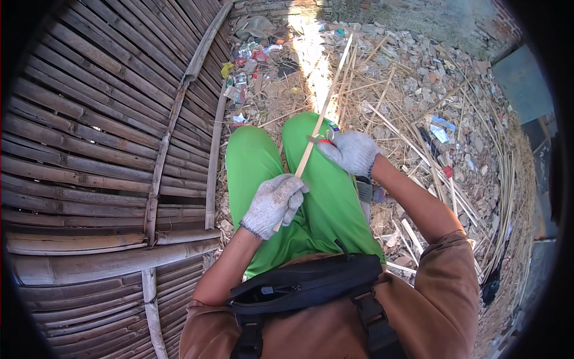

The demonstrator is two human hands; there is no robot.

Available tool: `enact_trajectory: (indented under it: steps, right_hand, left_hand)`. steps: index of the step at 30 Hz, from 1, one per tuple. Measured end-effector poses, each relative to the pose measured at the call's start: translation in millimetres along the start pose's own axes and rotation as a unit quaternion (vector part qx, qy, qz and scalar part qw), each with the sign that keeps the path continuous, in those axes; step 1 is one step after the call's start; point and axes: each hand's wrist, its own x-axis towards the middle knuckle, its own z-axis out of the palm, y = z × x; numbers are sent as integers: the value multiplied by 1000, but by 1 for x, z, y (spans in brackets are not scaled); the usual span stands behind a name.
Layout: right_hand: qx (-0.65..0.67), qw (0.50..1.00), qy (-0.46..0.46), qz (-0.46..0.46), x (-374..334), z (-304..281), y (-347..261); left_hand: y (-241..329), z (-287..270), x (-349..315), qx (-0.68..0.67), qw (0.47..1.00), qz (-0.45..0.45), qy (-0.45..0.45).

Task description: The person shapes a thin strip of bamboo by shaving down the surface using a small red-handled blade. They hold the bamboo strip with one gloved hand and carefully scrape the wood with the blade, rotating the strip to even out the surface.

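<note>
My left hand (273,202), in a grey-white knit glove, is closed round the lower part of a long, pale bamboo strip (323,113). The strip slants up and away over my green-trousered knees, its far end pointing toward the wall. My right hand (354,151), gloved the same way, grips a knife by its red handle (326,142). The short dark blade (313,139) lies across the strip, touching or very near it, above my right knee. Most of the knife's handle is hidden inside the right glove.
On my left stands a bamboo slat panel (89,134) with a curved upright pole. Rubble, bits of plastic litter and bamboo shavings cover the ground (412,90). Loose bamboo strips (499,197) lie along the right. A black waist bag (308,284) sits at my belly.
</note>
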Motion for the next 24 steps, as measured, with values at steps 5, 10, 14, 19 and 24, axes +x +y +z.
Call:
enact_trajectory:
  steps: [5,10,14,19,24]
  right_hand:
    - [8,1000,22,-1,-2,-2,2]
    - [-1,1000,29,6,1,6,6]
    - [2,1000,16,13,1,4,0]
    - [11,999,-10,42,4,-3,1]
    - [20,999,22,28,-1,0,-4]
  left_hand:
    - [2,11,35,-42,999,13,-23]
    - [1,11,12,2,1000,9,1]
    - [0,10,1,-1,1000,12,12]
    - [6,0,-35,22,1000,-4,5]
    - [6,-20,-73,33,999,-31,14]
